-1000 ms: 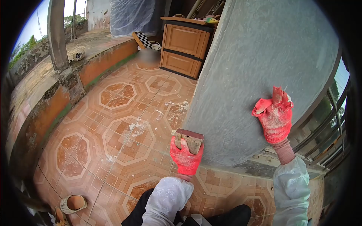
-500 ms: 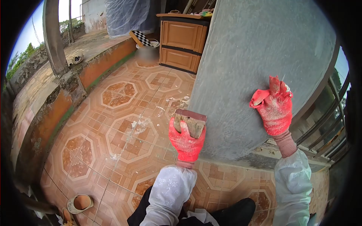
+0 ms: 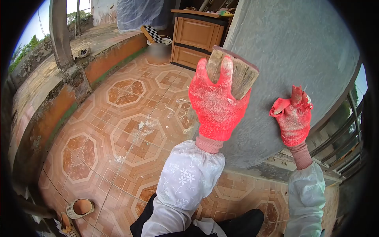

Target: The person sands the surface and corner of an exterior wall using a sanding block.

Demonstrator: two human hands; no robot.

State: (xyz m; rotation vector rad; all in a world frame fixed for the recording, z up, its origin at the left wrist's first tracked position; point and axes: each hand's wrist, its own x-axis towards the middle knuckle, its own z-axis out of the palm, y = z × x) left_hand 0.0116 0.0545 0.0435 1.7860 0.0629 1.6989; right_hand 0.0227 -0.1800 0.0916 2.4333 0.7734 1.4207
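In a red, dust-covered work glove, my left hand (image 3: 217, 103) is closed around a worn wooden sanding block (image 3: 244, 79) with a dark reddish strip of sandpaper along its far face. The block is up in front of the grey wall (image 3: 312, 47); whether it touches the surface I cannot tell. My right hand (image 3: 294, 122), gloved in red too, rests against the wall's lower right part with thumb and fingers apart and nothing in it. Loose, torn-looking glove tips stick out at its fingers. Pale scuffs and smears mark the wall.
A brown cabinet (image 3: 197, 34) stands behind the wall's left edge, beside a checkered board (image 3: 153, 34). Patterned floor tiles (image 3: 130, 132) carry white splatters. A low orange ledge (image 3: 112, 55) runs along the left, shoes (image 3: 80, 208) lie lower left, and a barred window (image 3: 343, 138) is at right.
My left hand has risen and come closer to the camera with the sanding block, which is now tilted. My right hand stays on the wall; the view has shifted slightly.
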